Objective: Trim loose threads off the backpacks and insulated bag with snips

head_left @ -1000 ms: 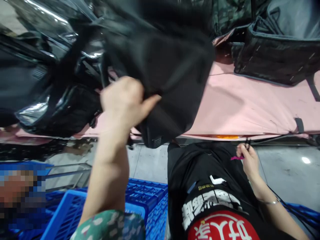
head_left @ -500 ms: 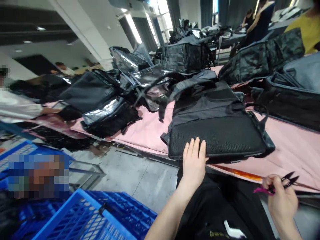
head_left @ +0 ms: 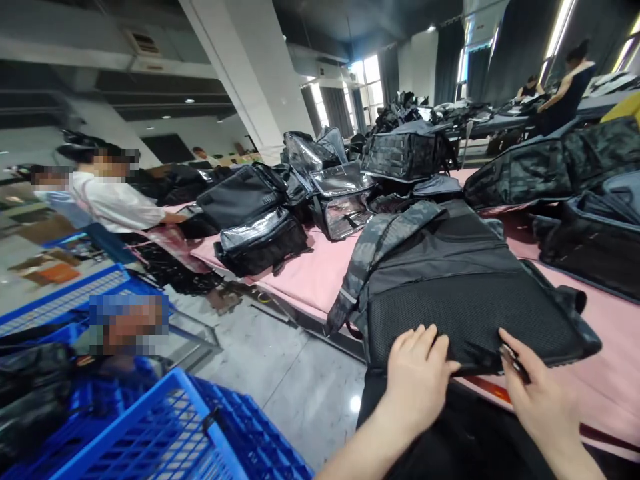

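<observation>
A black backpack (head_left: 470,300) with a mesh back panel lies on the pink-covered table (head_left: 295,273) in front of me, its camouflage shoulder strap (head_left: 385,243) hanging over its left side. My left hand (head_left: 423,373) grips the near edge of the backpack, fingers on the mesh and thumb by the rim. In my right hand (head_left: 537,387) are thread snips (head_left: 515,363), closed in the palm. Their dark blades point left over the near edge, close to my left hand. Part of the snips is hidden by the fingers.
Blue plastic crates (head_left: 195,413) stand on the floor at lower left. More bags, one with a silvery lining (head_left: 260,230), are piled further along the table. A camouflage bag (head_left: 530,173) lies behind on the right. A person in white (head_left: 120,200) works at the left.
My right hand has brought the snips leftward from the table's edge to the backpack's near edge. The backpack's strap now lies over its left side. The view has shifted.
</observation>
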A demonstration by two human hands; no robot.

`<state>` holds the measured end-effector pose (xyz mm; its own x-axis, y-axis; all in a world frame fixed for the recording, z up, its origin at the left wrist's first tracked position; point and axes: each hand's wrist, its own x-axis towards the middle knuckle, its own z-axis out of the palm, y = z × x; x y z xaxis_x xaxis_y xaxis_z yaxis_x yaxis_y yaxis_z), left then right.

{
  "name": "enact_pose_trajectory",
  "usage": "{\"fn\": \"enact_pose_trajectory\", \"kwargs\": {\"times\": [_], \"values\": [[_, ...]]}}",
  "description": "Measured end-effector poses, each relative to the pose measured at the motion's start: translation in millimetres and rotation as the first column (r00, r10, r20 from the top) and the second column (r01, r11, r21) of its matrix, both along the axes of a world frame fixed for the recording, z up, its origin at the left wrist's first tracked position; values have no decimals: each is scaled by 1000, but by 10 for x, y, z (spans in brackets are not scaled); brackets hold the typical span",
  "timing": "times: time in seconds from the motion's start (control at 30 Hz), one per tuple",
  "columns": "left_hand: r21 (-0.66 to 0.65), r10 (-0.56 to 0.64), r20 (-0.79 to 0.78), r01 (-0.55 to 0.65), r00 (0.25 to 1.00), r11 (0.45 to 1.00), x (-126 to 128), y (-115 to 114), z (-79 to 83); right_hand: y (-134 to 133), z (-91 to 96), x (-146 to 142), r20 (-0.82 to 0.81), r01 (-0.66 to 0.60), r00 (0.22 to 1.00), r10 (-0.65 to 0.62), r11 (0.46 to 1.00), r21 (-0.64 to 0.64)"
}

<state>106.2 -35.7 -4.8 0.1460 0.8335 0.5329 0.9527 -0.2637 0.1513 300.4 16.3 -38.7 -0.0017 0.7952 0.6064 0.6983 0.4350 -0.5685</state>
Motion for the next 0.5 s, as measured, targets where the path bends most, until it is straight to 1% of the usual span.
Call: {"fn": "enact_pose_trajectory", "kwargs": {"times": [0.03,0.07,0.13,0.17,0.2,0.27,0.33,0.4,0.5], "values": [[-21,-19,57,20,998,1000,-85,90,97,24,-30,5,62,11,998,-14,999,44],[-49,4,115,2,993,999,-173,201,198,40,-59,13,98,22,995,-29,997,71],[-87,138,182,-124,974,988,-333,465,378,39,-105,29,136,5,991,-18,996,94],[-128,193,190,-171,963,977,-395,602,443,21,-122,35,149,-9,989,-6,995,102],[-179,222,201,-188,954,966,-441,733,486,-9,-137,39,164,-22,986,4,994,107],[-278,212,214,-148,954,949,-494,942,515,-97,-169,43,199,-45,980,21,992,118],[-344,160,193,-86,968,935,-519,1048,490,-204,-210,49,211,-57,977,32,992,109],[-370,108,120,-57,987,927,-549,1048,441,-305,-260,65,203,-87,977,69,993,79],[-344,22,3,-20,1000,939,-633,921,357,-412,-331,105,200,-169,968,151,983,73]]}}
